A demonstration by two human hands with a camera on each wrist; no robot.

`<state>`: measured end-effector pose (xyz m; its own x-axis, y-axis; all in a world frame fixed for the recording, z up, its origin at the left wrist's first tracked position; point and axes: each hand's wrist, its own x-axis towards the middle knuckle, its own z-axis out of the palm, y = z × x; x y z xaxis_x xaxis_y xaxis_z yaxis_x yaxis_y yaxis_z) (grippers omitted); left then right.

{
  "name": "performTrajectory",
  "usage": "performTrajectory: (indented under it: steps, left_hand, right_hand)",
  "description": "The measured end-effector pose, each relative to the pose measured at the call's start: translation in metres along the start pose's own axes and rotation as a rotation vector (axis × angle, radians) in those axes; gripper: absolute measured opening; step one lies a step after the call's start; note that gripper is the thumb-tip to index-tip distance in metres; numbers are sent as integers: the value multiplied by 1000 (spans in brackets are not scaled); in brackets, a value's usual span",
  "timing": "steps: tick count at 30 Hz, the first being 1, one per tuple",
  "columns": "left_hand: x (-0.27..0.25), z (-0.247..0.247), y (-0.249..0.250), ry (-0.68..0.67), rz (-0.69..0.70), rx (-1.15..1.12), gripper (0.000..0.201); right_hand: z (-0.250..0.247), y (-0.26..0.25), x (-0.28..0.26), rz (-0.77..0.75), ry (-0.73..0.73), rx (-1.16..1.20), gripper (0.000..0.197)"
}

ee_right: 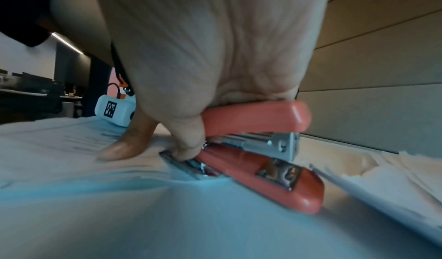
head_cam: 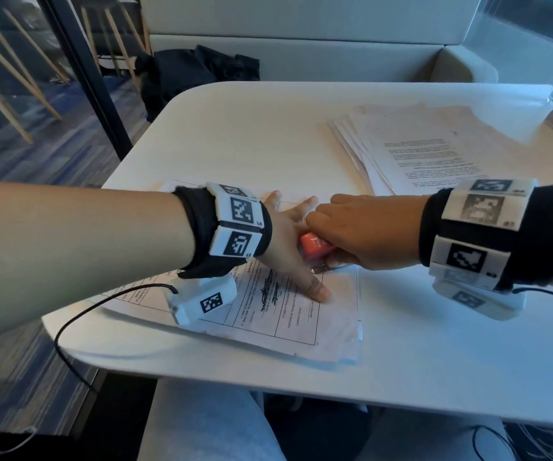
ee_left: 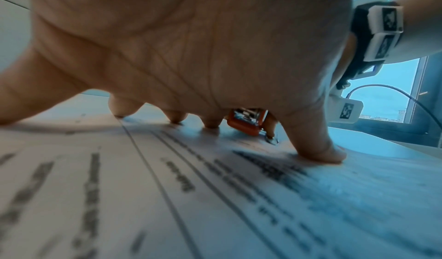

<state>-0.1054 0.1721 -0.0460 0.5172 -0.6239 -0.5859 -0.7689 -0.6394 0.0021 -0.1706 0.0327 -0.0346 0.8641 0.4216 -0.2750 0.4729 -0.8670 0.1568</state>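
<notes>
Both hands meet over the near stack of paper. The left hand (head_cam: 285, 242) lies spread and flat, its straight fingertips (ee_left: 320, 153) pressing the top sheet. The right hand (head_cam: 365, 234) is curled around a stapler (ee_right: 256, 119), palm on top and thumb tucked at the rear. The stapler is glossy coral plastic with rounded ends and a bright metal magazine between its two arms, which stand apart at the front. It sits at the right edge of the stack, between the left thumb and the other left fingers.

The near stack (head_cam: 335, 322) is thin white sheets, slightly fanned at the edges. The top one is a printed form with ruled boxes. A looser pile of printed pages (head_cam: 428, 151) lies far right. Both rest on a smooth white tabletop (head_cam: 235, 134) with rounded corners. Beyond it, a crumpled black fabric heap (head_cam: 198, 78) sits on a pale padded bench (head_cam: 301, 54).
</notes>
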Motion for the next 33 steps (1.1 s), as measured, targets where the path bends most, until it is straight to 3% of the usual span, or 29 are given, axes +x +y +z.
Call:
performTrajectory:
  steps: [6,10,15,21,26,28,33]
  left_hand:
    - [-8,-5,4,-25,36,28,90]
    - [-16,-8,9,-23,71,32,86]
    - [-3,-3,2,7,185,77,79]
    - [-6,-2,1,8,88,-10,98]
    - [-14,-7,7,-28,142,38,78]
    - [-7,-4,4,-7,137,31,84]
    - [10,3,-3,14,192,140,91]
  right_hand:
    - [2,3,8,117,-153,192,33]
    - [1,3,10,150,-170,208,29]
    - [-7,0,-3,-81,73,198,29]
    - [-10,-5,-6,-141,80,-2,37]
    - [-3,-6,-8,-351,199,-88,42]
    - [-4,-8,-8,-302,194,32,40]
    - [-1,-13,-2,119,-9,389,23]
